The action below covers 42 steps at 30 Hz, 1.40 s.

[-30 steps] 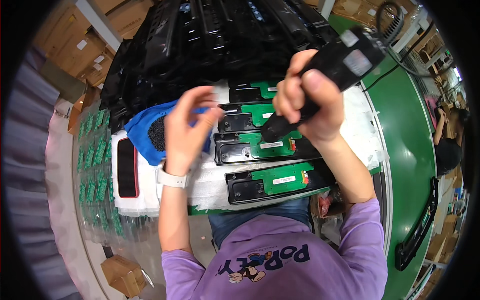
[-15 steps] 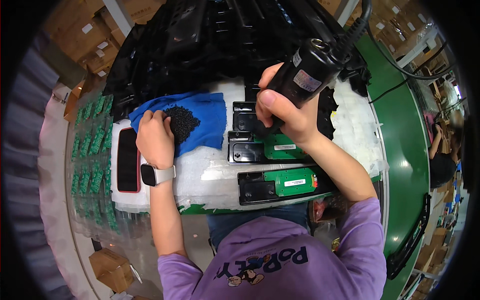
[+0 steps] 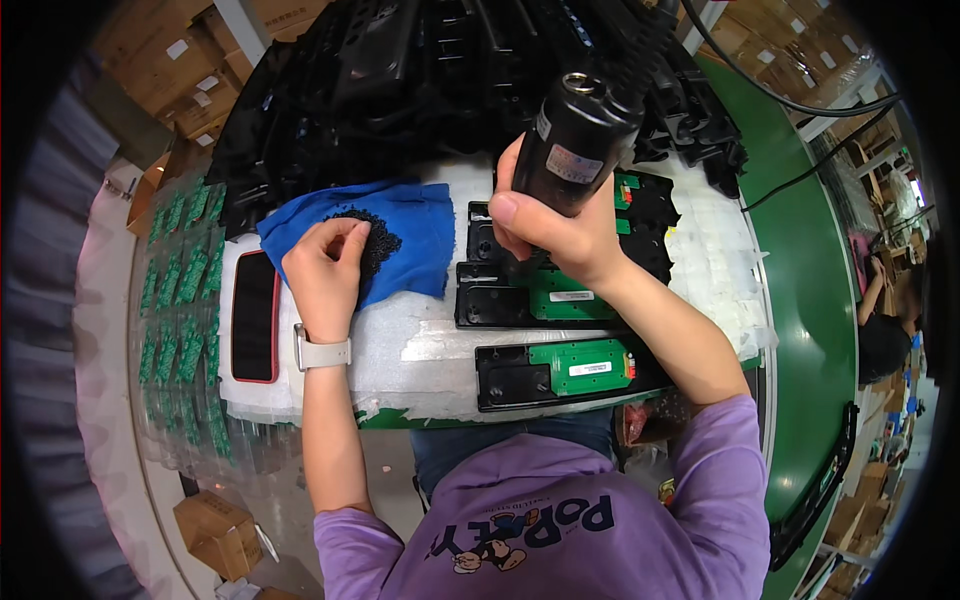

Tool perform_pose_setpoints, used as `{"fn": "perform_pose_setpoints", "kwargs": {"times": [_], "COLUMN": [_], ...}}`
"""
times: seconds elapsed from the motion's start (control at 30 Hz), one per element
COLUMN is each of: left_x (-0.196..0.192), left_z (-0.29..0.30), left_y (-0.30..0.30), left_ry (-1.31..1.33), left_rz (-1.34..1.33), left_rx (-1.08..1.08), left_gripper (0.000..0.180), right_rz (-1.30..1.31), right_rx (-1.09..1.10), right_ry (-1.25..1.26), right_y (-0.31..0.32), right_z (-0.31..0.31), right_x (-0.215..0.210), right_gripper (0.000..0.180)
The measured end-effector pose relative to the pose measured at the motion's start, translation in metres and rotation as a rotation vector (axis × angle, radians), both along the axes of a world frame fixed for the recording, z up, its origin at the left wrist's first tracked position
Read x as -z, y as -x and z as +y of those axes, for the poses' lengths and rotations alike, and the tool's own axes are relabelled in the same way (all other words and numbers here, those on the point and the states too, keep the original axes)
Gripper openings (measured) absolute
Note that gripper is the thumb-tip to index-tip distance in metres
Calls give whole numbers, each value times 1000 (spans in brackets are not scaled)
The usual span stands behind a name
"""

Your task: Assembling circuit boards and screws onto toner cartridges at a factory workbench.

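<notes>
My right hand (image 3: 560, 225) is wrapped round a black corded electric screwdriver (image 3: 580, 140), held tilted over the black plastic housings; its tip is hidden behind the hand. Beneath it is a housing with a green circuit board (image 3: 565, 297). A second housing with a green board (image 3: 590, 368) lies nearer me. My left hand (image 3: 325, 265) has thumb and fingers pinched together at the left edge of a pile of tiny black screws (image 3: 380, 245). Whatever sits between those fingertips is too small to make out. The pile rests on a blue cloth (image 3: 425, 235).
Many black plastic parts (image 3: 400, 90) are heaped along the far side. A phone (image 3: 255, 318) lies left of the cloth, beside trays of green circuit boards (image 3: 180, 300). Right of the worktop runs a green surface (image 3: 805, 300). A cable (image 3: 800, 105) hangs at the upper right.
My left hand has turned and drawn its thumb and fingers into a pinch by the pile. The right hand with the screwdriver has moved slightly left, and the tool stands more upright.
</notes>
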<state>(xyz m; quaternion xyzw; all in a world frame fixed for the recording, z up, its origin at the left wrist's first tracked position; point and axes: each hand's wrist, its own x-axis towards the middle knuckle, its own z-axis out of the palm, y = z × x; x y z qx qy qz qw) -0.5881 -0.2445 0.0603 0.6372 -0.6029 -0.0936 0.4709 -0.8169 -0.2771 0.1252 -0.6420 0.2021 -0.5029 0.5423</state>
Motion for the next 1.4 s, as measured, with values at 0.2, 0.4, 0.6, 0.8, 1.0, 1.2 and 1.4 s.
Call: {"fn": "perform_pose_setpoints", "kwargs": {"times": [0.2,0.4,0.6,0.8,1.0,1.2,1.4], "left_x": [8,4,7,5,-11,-17,-16], "left_z": [-4,-4,-4,4,29,51,55], "left_y": [10,16,17,22,47,74,80], "left_ry": [-72,-205,-216,-267,-441,-440,-441], "left_rz": [279,676,757,758,919,1016,1010], "left_rx": [174,329,341,405,641,750,788], "left_gripper": [12,16,15,11,17,12,13], "right_rz": [-5,16,25,-28,-338,-534,-589], "right_rx": [-62,-120,-90,-214,-283,-345,-315], "right_ry": [16,-21,128,6,139,165,118], "right_y": [-2,3,-1,8,34,48,53], "right_z": [1,-3,1,2,12,25,34], "right_x": [0,1,3,-6,-44,-44,-34], "right_gripper": [18,18,19,26,37,40,39]}}
